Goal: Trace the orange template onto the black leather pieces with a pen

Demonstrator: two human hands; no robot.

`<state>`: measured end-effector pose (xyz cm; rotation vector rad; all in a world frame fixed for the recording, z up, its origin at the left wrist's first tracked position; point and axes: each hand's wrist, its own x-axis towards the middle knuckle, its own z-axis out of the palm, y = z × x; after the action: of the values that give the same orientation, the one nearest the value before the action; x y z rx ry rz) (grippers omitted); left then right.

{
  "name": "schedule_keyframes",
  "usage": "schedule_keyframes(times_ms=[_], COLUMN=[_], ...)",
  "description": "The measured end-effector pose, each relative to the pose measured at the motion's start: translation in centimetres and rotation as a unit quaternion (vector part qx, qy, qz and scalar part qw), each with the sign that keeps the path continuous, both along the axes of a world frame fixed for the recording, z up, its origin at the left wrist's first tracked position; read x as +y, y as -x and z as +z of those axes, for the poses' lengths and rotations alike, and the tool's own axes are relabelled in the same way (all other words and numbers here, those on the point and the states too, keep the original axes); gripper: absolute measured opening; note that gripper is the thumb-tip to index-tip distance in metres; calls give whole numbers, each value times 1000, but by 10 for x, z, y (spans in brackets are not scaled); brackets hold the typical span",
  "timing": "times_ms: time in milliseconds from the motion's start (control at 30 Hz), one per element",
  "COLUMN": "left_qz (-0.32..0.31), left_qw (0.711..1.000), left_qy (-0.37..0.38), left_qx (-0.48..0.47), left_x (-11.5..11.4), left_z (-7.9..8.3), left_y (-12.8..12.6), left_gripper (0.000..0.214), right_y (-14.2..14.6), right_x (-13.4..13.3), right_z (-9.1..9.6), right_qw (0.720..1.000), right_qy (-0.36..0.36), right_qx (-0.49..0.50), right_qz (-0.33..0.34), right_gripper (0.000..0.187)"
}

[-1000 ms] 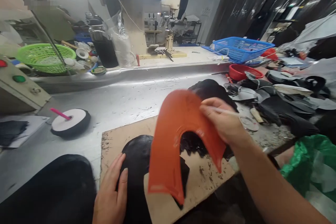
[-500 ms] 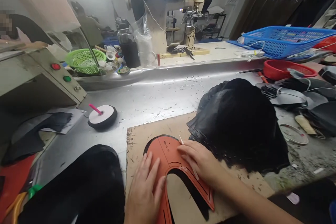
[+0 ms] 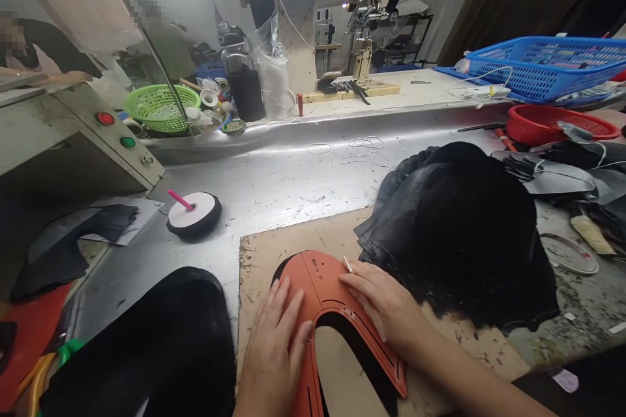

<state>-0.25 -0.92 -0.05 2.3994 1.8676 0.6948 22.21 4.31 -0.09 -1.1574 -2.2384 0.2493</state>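
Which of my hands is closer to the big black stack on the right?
Right. Your right hand is beside the near left edge of the black stack; your left hand lies farther left, on the orange template.

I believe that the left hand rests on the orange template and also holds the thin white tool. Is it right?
Not quite: the thin white tool is in the right hand, as the head view shows. The left hand does rest on the orange template.

orange template [image 3: 320, 288] | "37" | "…-10", leading characters too blurred to read
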Motion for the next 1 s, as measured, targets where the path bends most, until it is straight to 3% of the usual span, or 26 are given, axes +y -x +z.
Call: schedule_keyframes(times_ms=[500,867,1000], left_qz=[-23,-16,-25], left_qw=[1000,999,999], left_qy=[4,12,4], left_qx=[-19,-48,-34], left_x=[5,5,5], left_z=[-1,-5,-5], left_y=[2,1,1], left_gripper=[37,37,37], right_y=[0,-3,-2], right_x=[-1,-1,-5], right_z=[-3,-6,6], right_qw=[998,999,1000], right_qy=[-46,-21,-17], right_qx=[-28,-25,16], right_qz=[-15,-12,-1], right_gripper=[29,29,34])
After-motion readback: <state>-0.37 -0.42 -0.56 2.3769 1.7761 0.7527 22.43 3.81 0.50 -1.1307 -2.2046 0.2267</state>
